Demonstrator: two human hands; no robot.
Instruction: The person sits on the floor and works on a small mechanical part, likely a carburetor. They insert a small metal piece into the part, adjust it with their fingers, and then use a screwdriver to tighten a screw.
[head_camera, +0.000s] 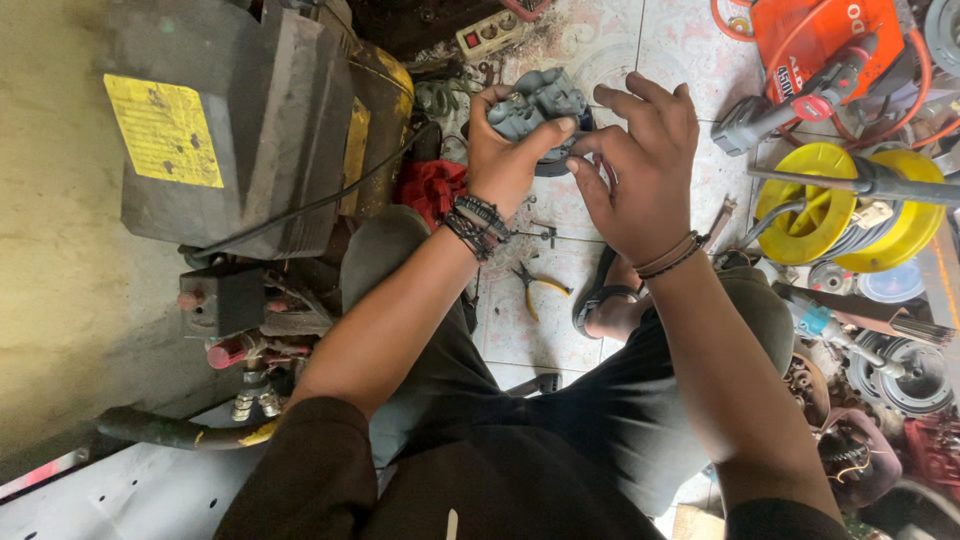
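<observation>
— Grey cast metal, that lump in the middle: what is it, and who has it?

— A small engine-type part (538, 105), with several stubby ports on top. The left hand (505, 155) is wrapped round its near side, thumb pressed across the front, so it carries the whole weight. It is held up in the air above the tiled floor (560, 300), out in front of the knees, likely so both hands can get round it.

— And the right hand?

— The right hand (640, 165) sits just beside the part, fingers half curled. Thumb and forefinger pinch in at the part's lower right edge. Whether they grip something small there or only touch the casting, I cannot tell; the spot is hidden between the two hands.

— Why hold it so high rather than rest it down?

— My guess is that the floor is crowded. Yellow-handled pliers (535, 285) lie on the tiles below the wrists, within easy reach, and a small T-shaped tool (540, 233) lies near them.

— What surrounds the person?

— A big dark machine with a yellow label (165, 130) stands at the left, with a red cloth (432, 190) tucked by its base. At the right are a yellow cable reel (845, 215) and an orange hose reel (820, 35), well apart from the hands.
</observation>
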